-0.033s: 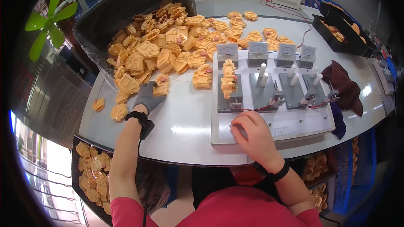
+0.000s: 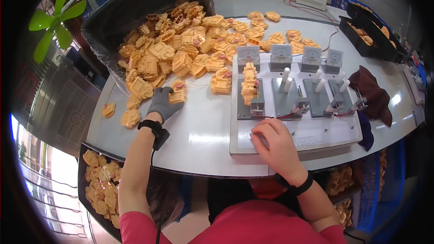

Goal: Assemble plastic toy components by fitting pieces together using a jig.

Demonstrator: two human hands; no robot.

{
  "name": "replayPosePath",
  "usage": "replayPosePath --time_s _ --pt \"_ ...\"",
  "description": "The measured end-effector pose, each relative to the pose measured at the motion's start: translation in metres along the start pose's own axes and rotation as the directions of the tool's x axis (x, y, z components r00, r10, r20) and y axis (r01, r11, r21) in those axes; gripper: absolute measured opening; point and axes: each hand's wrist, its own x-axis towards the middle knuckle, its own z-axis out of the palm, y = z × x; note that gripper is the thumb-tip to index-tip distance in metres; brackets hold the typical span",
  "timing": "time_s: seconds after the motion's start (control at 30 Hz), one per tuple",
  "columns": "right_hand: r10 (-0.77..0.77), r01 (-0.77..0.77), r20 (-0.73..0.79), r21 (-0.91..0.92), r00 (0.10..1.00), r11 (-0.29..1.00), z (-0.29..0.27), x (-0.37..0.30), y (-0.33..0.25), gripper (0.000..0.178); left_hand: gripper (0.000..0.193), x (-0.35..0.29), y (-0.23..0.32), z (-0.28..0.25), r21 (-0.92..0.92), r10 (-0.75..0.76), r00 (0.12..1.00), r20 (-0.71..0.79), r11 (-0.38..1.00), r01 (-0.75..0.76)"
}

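Note:
My left hand [image 2: 165, 105], in a grey glove, is closed around the near left side of a yellow plastic housing [image 2: 178, 91] that sits on the table in front of a big heap. A thin wire trails from that housing to the right. Bare and loosely curled, my right hand [image 2: 275, 144] rests on the white board [image 2: 244, 144]; its thumb stands apart from the forefinger, and I see nothing held. Just beyond it, another yellow housing [image 2: 249, 85] stands upright on the leftmost grey test fixture [image 2: 246, 112]. One more housing [image 2: 221, 81] lies left of the board.
A heap of yellow housings [image 2: 181, 47] spills from a black lined bin [image 2: 106, 31]. Analog meters [image 2: 280, 54] line the board's back, behind fixtures with white pegs [image 2: 288, 85]. Dark cloths [image 2: 370, 95] and black trays [image 2: 357, 40] lie right. A crate of housings [image 2: 101, 185] stands below left.
The whole view has shifted slightly. My hands and the housings keep their places relative to each other.

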Motion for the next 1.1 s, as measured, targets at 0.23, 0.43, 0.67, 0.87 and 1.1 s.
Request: replayPosePath --time_s 0.23,0.43,0.67,0.87,1.1 --pt "-0.003 0.004 0.008 -0.031 1.0 0.999 -0.002 0.001 -0.003 0.012 0.085 -0.014 0.032 0.005 -0.141 0.014 0.998 -0.056 0.99 -0.022" --pt "-0.007 0.006 -0.015 -0.022 1.0 1.0 -0.002 -0.001 0.003 0.011 0.091 -0.023 0.043 0.0 -0.036 -0.021 0.995 0.102 0.999 0.025" --pt "-0.009 0.009 -0.024 -0.004 1.0 1.0 0.001 -0.003 0.002 0.012 0.066 -0.061 0.021 -0.029 -0.975 0.095 0.97 0.224 0.028 0.223" --pt "-0.079 0.075 -0.05 -0.072 0.996 0.995 -0.01 -0.002 -0.011 0.035 0.053 -0.099 0.079 -0.044 -0.942 0.532 0.831 -0.159 0.171 -0.29" --pt "0.276 -0.321 0.224 0.863 0.935 0.389 -0.021 -0.015 -0.045 0.069 0.064 -0.151 0.172 -0.077 -0.953 0.424 0.906 -0.019 0.267 -0.144"
